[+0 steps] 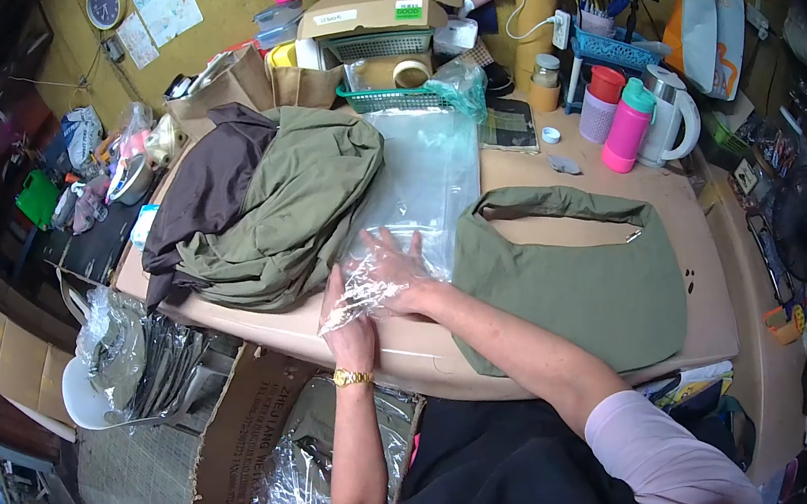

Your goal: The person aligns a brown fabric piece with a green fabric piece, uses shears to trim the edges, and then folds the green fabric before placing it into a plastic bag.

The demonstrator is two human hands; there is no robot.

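Observation:
My right hand lies over crinkled clear plastic with its fingers spread apart. Just left of it, my left hand grips the near end of a clear plastic bag, and the shiny film partly covers its fingers. Beneath and beyond both hands runs a stack of flat clear plastic bags. To the right lies a flat olive-green fabric piece with a long opening and a small white label. A heap of olive fabric and dark brown fabric sits to the left.
Below the table's front edge stands an open cardboard box holding plastic-wrapped items. A white tub with bagged items is at the left. Green baskets, a pink bottle and a kettle stand toward the back.

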